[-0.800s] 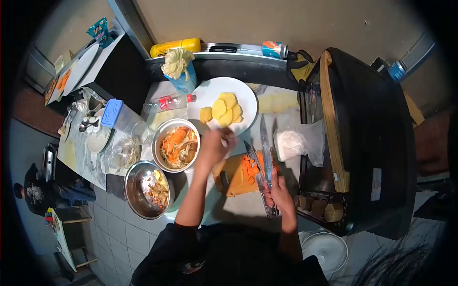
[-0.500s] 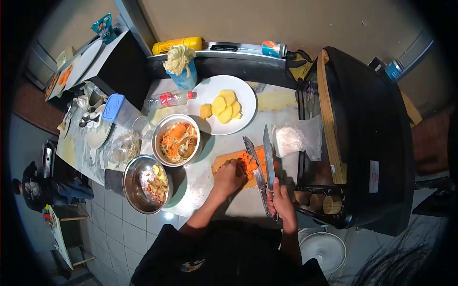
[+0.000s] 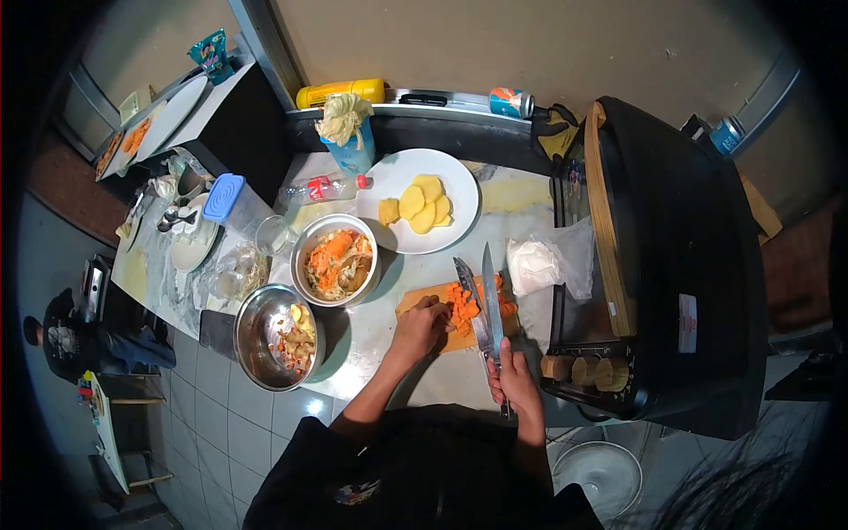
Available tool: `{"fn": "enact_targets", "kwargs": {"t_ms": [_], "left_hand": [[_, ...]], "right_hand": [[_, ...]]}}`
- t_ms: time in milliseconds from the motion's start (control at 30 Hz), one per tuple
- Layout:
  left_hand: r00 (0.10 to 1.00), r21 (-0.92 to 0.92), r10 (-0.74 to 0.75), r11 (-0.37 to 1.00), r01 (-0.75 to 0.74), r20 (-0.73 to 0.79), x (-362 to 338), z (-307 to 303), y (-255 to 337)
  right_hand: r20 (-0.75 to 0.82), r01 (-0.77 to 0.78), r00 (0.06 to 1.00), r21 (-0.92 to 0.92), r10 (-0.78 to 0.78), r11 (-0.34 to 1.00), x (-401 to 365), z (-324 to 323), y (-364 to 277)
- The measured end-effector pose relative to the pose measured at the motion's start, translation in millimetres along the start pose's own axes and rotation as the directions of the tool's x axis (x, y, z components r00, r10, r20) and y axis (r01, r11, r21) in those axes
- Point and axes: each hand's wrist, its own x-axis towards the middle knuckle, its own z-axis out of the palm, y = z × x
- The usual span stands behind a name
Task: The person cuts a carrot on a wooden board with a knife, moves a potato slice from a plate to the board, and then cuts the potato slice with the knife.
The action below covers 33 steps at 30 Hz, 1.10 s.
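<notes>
My right hand (image 3: 514, 378) is closed round the handle of a long knife (image 3: 492, 296), its blade pointing away from me. A second, darker knife (image 3: 478, 322) lies close along its left side, over the wooden cutting board (image 3: 408, 301). Chopped carrot (image 3: 460, 309) is heaped on the board, on both sides of the blades. At the board's left part, my left hand (image 3: 421, 329) has its fingers curled together beside the carrot; what they hold, if anything, is hidden.
Left of the board stand a pot (image 3: 299, 265) of food and a steel bowl (image 3: 252, 353) with scraps. Behind are a plate (image 3: 375, 181) with yellow slices and a bottle (image 3: 322, 188). A white bag (image 3: 534, 265) and black oven (image 3: 698, 265) are right; a person (image 3: 66, 340) is far left.
The held knife has moved left against the darker knife, and the gap between their blades has narrowed. My left hand stays at the board. The whole view has shifted slightly.
</notes>
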Motion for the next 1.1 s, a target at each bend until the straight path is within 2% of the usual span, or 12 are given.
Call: {"fn": "enact_targets", "kwargs": {"t_ms": [200,333,400,500,833,900,1100], "left_hand": [[0.984,-0.08,0.144,0.987,-0.136,0.105,2,-14,-2],[0.967,-0.055,0.193,0.981,-0.187,0.168,2,-12,-12],[0.961,-0.043,0.24,0.971,-0.237,0.135,0,-12,-12],[0.972,-0.032,0.218,0.976,-0.216,0.09,-4,-14,-7],[0.973,0.021,0.214,0.976,-0.216,0.089,-12,-15,-6],[0.979,0.075,0.198,0.977,-0.202,0.053,-15,-11,-3],[0.972,0.081,0.222,0.973,-0.217,-0.07,-20,-8,0]], "right_hand": [[0.013,0.012,1.0,0.011,-0.012,1.0,-1,0,-1],[-0.003,-0.003,1.0,0.015,0.003,1.0,-1,2,-2],[-0.002,-0.008,1.0,0.027,0.008,1.0,1,2,-1],[0.029,0.002,1.0,0.048,-0.003,0.999,5,1,3],[0.041,-0.004,0.999,0.021,0.004,1.0,7,1,3],[0.045,-0.006,0.999,0.018,0.005,1.0,8,1,2],[0.042,-0.028,0.999,0.016,0.027,0.999,11,2,-1]]}}
